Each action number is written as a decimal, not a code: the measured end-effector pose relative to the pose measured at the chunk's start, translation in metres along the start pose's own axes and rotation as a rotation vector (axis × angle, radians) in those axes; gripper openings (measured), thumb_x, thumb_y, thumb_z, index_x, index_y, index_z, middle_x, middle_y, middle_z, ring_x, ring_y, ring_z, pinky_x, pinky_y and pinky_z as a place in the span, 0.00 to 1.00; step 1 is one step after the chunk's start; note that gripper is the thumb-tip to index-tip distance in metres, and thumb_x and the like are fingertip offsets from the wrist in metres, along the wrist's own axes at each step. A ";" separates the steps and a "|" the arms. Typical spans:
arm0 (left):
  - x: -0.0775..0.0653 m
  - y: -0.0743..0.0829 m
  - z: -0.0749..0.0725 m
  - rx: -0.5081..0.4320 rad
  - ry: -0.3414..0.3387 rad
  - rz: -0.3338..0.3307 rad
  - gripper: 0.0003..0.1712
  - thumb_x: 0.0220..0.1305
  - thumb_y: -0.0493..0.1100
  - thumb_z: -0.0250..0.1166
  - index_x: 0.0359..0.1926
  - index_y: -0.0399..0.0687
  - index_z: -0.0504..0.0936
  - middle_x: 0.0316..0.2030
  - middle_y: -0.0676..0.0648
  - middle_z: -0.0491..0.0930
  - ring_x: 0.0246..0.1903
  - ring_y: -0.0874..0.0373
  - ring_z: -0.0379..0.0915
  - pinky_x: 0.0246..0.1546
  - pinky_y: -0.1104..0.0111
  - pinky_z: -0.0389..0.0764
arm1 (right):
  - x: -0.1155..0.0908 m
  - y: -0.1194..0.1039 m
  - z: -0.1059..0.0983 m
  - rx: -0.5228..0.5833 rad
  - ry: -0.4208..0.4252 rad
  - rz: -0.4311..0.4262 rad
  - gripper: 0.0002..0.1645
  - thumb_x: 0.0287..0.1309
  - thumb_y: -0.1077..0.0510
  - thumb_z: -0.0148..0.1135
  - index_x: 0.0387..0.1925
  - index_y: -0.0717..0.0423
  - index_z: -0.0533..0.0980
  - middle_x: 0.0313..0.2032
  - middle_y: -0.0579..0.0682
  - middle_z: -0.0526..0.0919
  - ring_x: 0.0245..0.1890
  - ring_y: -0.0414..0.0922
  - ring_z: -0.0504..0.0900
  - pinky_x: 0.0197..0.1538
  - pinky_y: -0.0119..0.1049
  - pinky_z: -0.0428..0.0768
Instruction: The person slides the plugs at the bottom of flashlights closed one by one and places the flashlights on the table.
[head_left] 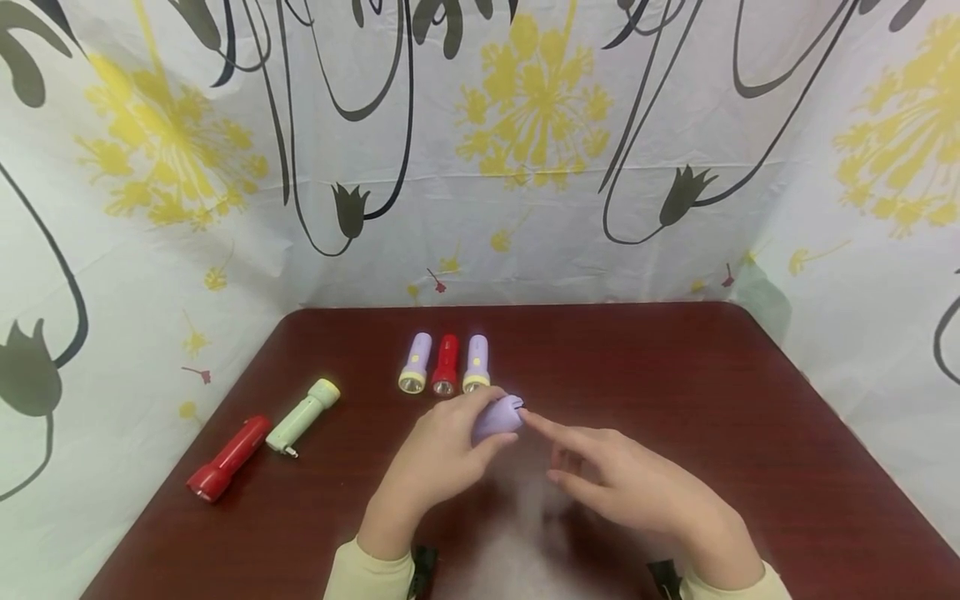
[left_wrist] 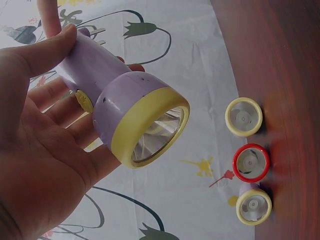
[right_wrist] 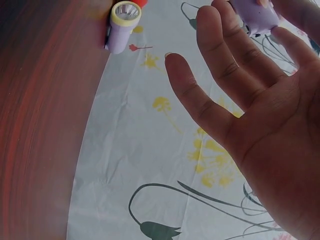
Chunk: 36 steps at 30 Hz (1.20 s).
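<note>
Around the back and sides, pale cloth (head_left: 435,150) printed with yellow dandelion heads and grey tulips. Below, a dark reddish-brown table (head_left: 637,358). Over its near half, two hands at work: the left hand (head_left: 442,454) gripping a purple flashlight (head_left: 497,419) between thumb and fingers, up off the tabletop; the right hand (head_left: 630,483) open, with index finger reaching out to the flashlight's tail end and other fingers relaxed.

Toward the left edge, lying aslant, a larger red flashlight (head_left: 231,458), and close beside it a pale green flashlight (head_left: 303,417) with metal prongs out. Farther back, side by side, lenses toward the near side: a purple one (head_left: 416,358), a red one (head_left: 447,358) and another purple one (head_left: 477,354).

On the gripped flashlight, in the left wrist view: smooth lilac barrel widening to a rounded head, a few dark specks there, then a broad yellow rim (left_wrist: 127,132) around a clear lens (left_wrist: 157,135) with shiny reflector behind. On the barrel's side, a small yellow button (left_wrist: 84,101). At the tail, slim metal prongs (left_wrist: 97,32), sticking out.
</note>
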<state>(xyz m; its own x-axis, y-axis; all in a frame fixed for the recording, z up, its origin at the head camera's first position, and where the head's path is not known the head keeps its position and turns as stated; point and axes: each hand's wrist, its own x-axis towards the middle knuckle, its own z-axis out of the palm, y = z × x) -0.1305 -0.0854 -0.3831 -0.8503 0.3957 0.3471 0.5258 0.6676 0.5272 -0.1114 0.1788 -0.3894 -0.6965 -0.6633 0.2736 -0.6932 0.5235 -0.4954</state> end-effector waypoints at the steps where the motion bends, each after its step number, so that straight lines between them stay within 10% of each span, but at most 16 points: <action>1: 0.000 0.000 0.000 0.000 0.000 0.000 0.25 0.68 0.52 0.74 0.62 0.55 0.81 0.49 0.52 0.88 0.42 0.60 0.83 0.49 0.61 0.88 | 0.000 0.000 0.000 0.005 -0.004 0.004 0.42 0.72 0.56 0.68 0.81 0.35 0.63 0.36 0.31 0.79 0.36 0.27 0.76 0.39 0.27 0.81; 36: -0.006 -0.002 -0.004 -0.116 -0.101 -0.022 0.26 0.77 0.51 0.63 0.71 0.53 0.75 0.60 0.49 0.83 0.53 0.56 0.80 0.61 0.51 0.84 | -0.004 0.009 0.002 0.013 0.014 0.005 0.41 0.72 0.57 0.68 0.80 0.33 0.65 0.37 0.31 0.79 0.37 0.27 0.76 0.40 0.28 0.80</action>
<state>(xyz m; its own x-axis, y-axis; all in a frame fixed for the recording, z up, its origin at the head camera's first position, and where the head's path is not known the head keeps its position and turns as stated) -0.1262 -0.0919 -0.3835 -0.8567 0.4468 0.2577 0.5009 0.6017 0.6221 -0.1140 0.1849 -0.3966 -0.7026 -0.6531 0.2824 -0.6872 0.5198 -0.5075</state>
